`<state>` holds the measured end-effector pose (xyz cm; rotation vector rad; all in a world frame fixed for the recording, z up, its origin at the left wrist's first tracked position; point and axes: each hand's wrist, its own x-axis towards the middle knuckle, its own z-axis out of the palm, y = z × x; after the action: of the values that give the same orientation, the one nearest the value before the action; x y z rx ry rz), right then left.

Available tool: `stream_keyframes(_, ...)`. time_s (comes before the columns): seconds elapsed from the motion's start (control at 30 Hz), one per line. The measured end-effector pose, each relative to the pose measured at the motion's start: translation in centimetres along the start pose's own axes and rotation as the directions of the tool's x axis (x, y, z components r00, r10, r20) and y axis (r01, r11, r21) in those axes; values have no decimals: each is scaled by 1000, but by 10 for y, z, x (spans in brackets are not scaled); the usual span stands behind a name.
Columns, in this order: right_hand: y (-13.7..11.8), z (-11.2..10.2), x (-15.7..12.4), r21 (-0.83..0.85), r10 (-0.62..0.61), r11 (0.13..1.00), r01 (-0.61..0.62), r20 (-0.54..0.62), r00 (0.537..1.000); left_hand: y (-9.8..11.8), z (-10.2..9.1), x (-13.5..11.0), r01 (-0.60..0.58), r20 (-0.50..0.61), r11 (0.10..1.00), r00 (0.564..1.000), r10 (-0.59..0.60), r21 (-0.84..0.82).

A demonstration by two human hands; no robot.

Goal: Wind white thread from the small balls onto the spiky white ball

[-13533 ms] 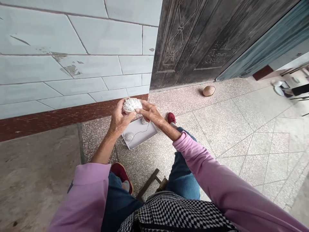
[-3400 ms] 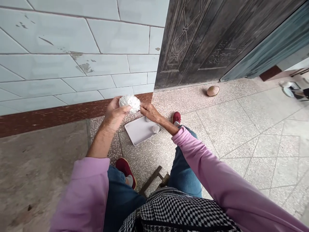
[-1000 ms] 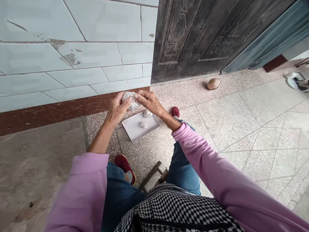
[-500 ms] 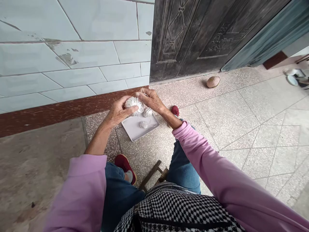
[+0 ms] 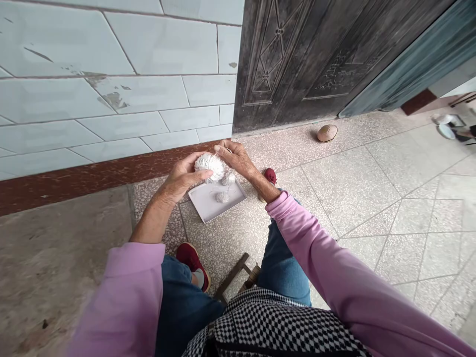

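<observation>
From the head view, the left hand point(image 5: 181, 177) is cupped around a white fluffy ball point(image 5: 210, 166), thumb pressed along its near side and the other fingers point(image 5: 193, 159) curled behind it, so that hand is closed on the ball and holds it up off the floor. The right hand point(image 5: 238, 157) sits just to the right of the ball, its fingers point(image 5: 222, 150) bunched together and pinched at the ball's upper right edge; whether a thread runs between those fingertips is too fine to tell. Straight below both sets of fingers lies a flat white tray point(image 5: 208, 204) on the speckled floor point(image 5: 353, 183), and in it two small thread balls point(image 5: 223, 197), one right under the right hand, the other a little nearer the person. Just past the right wrist a red shoe point(image 5: 270, 175) pokes out, and a second red shoe point(image 5: 193, 261) sits well below the left hand, beside a wooden stool leg point(image 5: 232, 282). Far beyond the right fingers, near the dark metal door point(image 5: 297, 59), a round tan hat point(image 5: 327, 133) rests on the floor. Behind the left hand runs the pale tiled wall point(image 5: 111, 99) with its red base strip.
</observation>
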<state>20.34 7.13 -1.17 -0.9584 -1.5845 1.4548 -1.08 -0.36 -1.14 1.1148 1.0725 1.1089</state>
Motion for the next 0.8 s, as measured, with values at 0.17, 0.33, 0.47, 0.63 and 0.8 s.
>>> stream_keyframes(0.17,8,4,5,26,-30,999,31,-30,999,0,4,-2,5,-5,986,1000,-6,-164)
stream_keyframes(0.33,22,10,11,14,-11,1000,11,-23,1000,-5,3,0,-33,-81,965,997,12,-261)
stream_keyframes(0.47,33,13,9,-119,-59,991,67,65,996,-11,-4,10,-130,-173,947,982,81,-294)
stream_keyframes(0.63,44,22,2,-306,-93,939,159,219,971,-28,-16,25,-206,-345,956,930,126,-207)
stream_keyframes(0.8,45,25,-2,-347,-36,927,140,291,956,-40,-28,31,-207,-435,972,869,236,115)
